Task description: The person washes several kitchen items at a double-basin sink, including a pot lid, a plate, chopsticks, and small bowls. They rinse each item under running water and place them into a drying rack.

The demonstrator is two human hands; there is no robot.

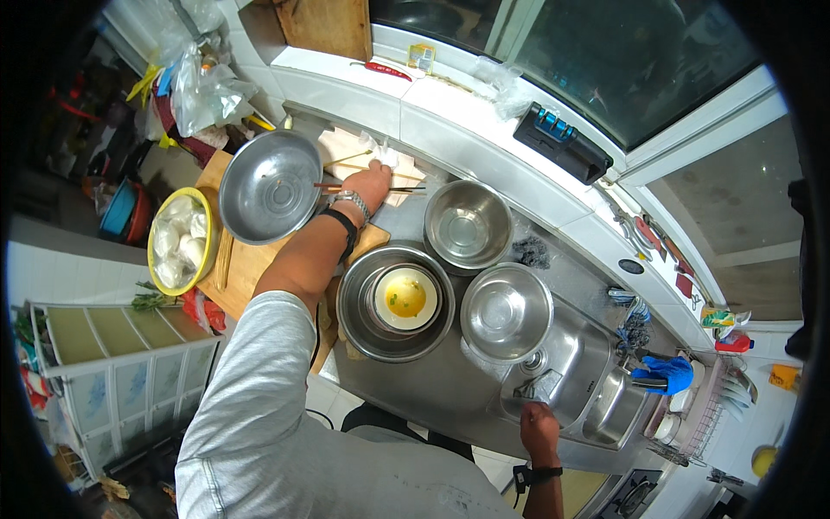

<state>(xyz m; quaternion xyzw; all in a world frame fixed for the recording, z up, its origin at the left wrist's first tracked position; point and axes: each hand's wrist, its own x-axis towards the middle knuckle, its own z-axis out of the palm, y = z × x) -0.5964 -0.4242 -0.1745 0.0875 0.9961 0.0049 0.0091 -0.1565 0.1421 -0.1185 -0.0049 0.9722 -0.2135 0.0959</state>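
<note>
My left hand [371, 188] reaches to the back of the counter, over thin wooden chopsticks [407, 190] and beside a crumpled white piece [388, 154] on a pale cloth or paper sheet [340, 144]. Its fingertips are hidden, so a grip cannot be made out. Curled at the front edge of the steel sink [577, 353] is my right hand [539, 425]. A crumpled, shiny grey piece [541, 387] lies just beyond its knuckles; whether the hand holds it is unclear. Between my arms, a white bowl of yellow liquid with green bits [405, 300] sits inside a large steel pot [353, 324].
Two steel basins, one [468, 224] behind and one [507, 313] at the sink, stand right of the pot. A grey metal pan [271, 188] rests on the wooden board [249, 263], beside a yellow basket [211, 256] of bagged white items. A knife sharpener [563, 144] lies on the sill.
</note>
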